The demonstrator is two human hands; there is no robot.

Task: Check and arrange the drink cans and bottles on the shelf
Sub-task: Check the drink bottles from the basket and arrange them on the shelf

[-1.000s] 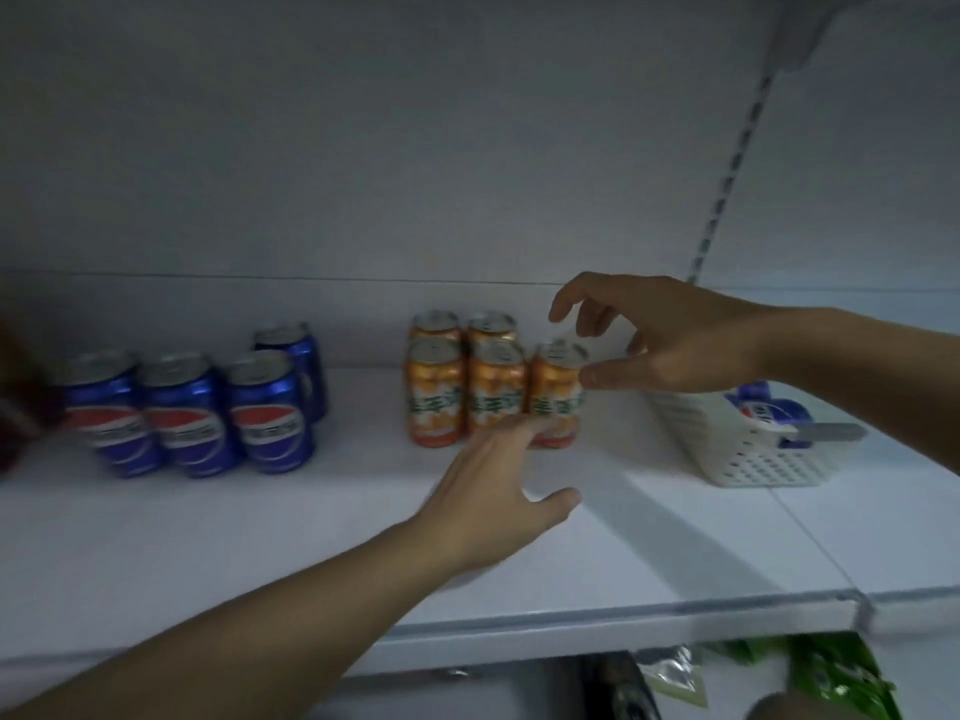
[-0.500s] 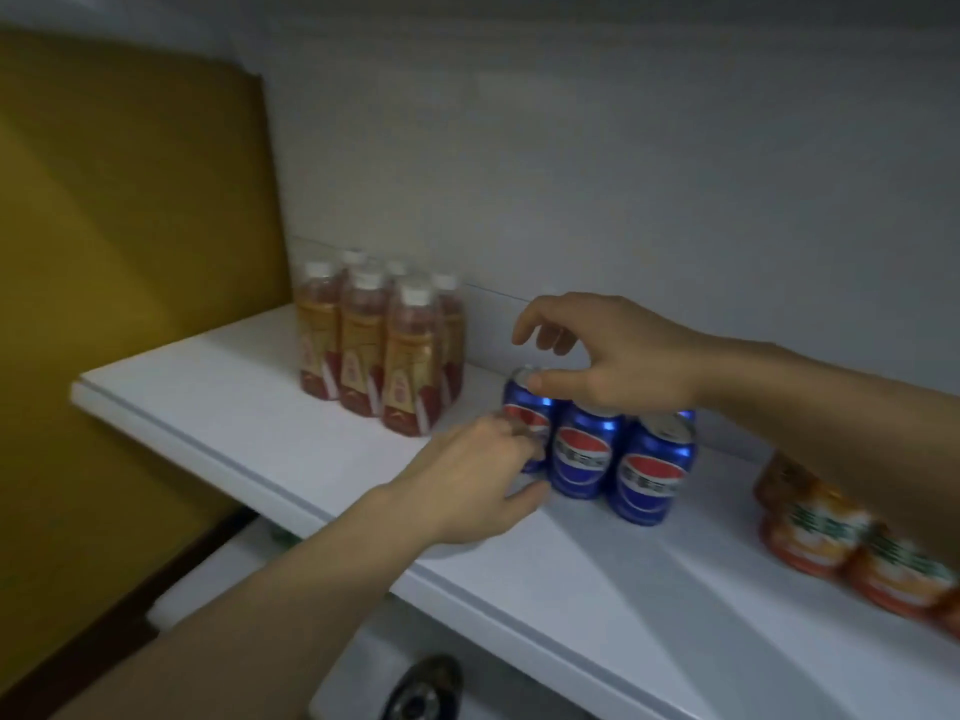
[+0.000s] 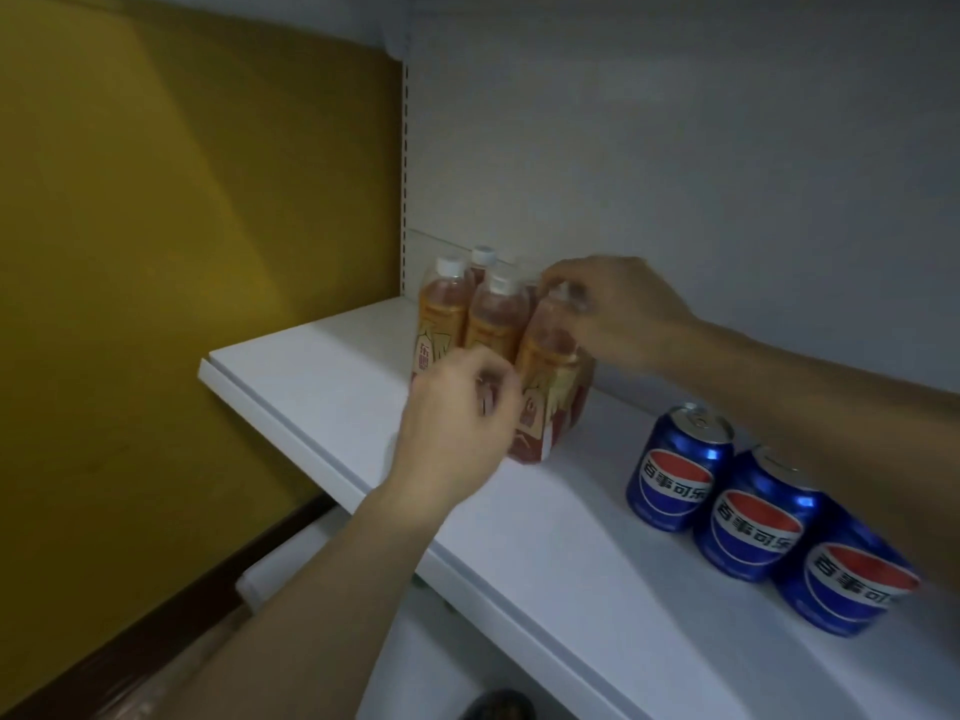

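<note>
White shelf (image 3: 322, 402) bearing a cluster of upright tea bottles (image 3: 493, 324) near its left end, caps up, long axes vertical. Three upright blue cans (image 3: 675, 467) stand well apart to the right. Right hand (image 3: 618, 314) pinches the front bottle's top; left hand (image 3: 457, 433), fingers curled, touches the cluster's front.

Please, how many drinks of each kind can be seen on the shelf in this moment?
Bottles of reddish tea: at least 4 visible; the hands may hide more.
Blue cola cans: 3 visible; an arm may hide more.
Total: at least 7 drinks on the white shelf.
</note>
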